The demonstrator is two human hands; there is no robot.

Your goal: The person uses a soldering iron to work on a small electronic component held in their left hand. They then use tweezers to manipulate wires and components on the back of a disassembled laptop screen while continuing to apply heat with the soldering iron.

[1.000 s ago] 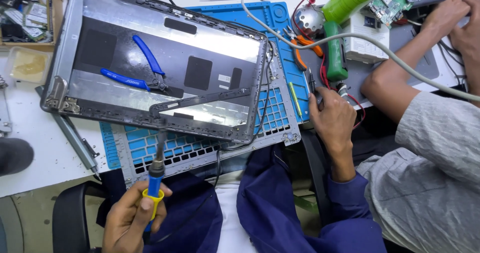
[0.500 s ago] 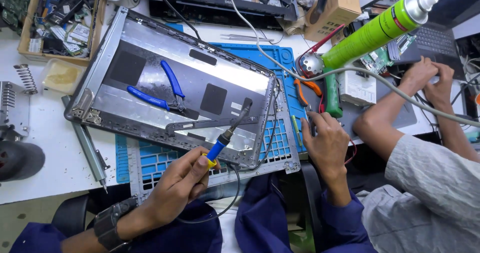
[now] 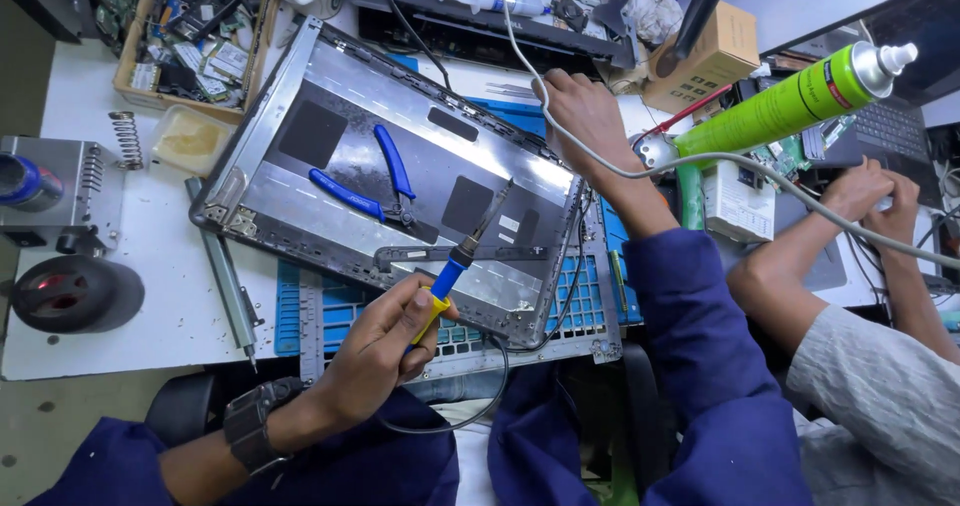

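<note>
1. One soldering iron, blue and yellow in the handle, sat in the left hand, whose fingers were curled tight round the grip; its dark tip pointed up and away over the laptop lid.
2. That lid, a grey shell lying inside up with dark square pads on it, rested tilted across a blue work mat on the white bench.
3. The iron's black cord looped down from the handle past the near edge of the mat.
4. A thin dark bracket strip lay across the lid just under the iron's shaft.
5. Blue-handled pliers lay on the lid, left of the iron and apart from it.
6. The right hand lay on the lid's far right edge, fingers bent down against it; whether it gripped anything could not be told.
7. A grey cable ran across that wrist.
8. A green spray can lay tilted to the right of the lid, well apart from the iron.
9. Another person's hands, in grey sleeves, rested by a dark keyboard at the far right.
10. A coiled spring and a grey metal box stood on the bench at the left.
</note>
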